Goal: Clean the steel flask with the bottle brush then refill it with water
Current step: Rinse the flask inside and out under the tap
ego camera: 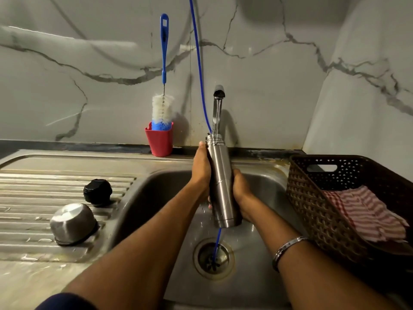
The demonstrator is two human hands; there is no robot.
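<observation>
fingers of the left hand [201, 168] and right hand [240, 186] wrap the steel flask [220, 182] from both sides, holding it upright over the sink [156, 198], mouth just under the running tap [218, 104]. bottle brush [163, 86] stands in a red cup [159, 142] against the wall. black stopper [97, 191] and steel cap [72, 222] rest on the drainboard [33, 198], left. brown basket [312, 198] with a striped cloth [366, 213] sits right.

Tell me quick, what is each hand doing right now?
Left hand: holds the steel flask under the tap.
Right hand: holds the same flask, lower down.
</observation>
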